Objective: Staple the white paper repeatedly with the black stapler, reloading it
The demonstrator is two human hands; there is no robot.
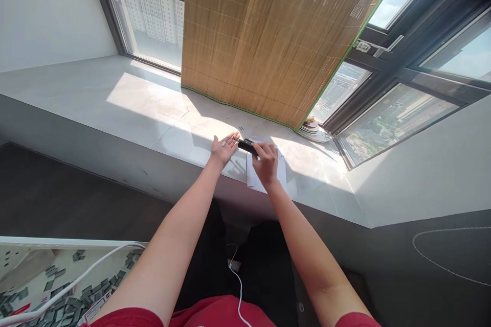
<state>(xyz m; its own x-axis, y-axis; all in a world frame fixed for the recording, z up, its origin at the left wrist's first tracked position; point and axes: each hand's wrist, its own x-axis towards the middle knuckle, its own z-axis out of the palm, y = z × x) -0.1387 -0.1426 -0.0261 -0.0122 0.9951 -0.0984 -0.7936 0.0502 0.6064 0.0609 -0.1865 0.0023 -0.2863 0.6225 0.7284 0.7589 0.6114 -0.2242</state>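
My right hand [266,162] is closed around a black stapler [245,145], held over a white sheet of paper [256,179] that lies on the pale stone window ledge [153,107]. My left hand [223,149] is palm up with its fingers spread. A small strip of staples [223,142] rests on that palm, just left of the stapler's front end. A few loose staples [241,128] lie on the ledge beyond the hands.
A bamboo blind [276,36] hangs over the window behind the ledge. A stack of small dishes [312,128] sits at the blind's right corner. At lower left a white tray [57,286] holds several staple strips, and a white cable [238,281] crosses my lap.
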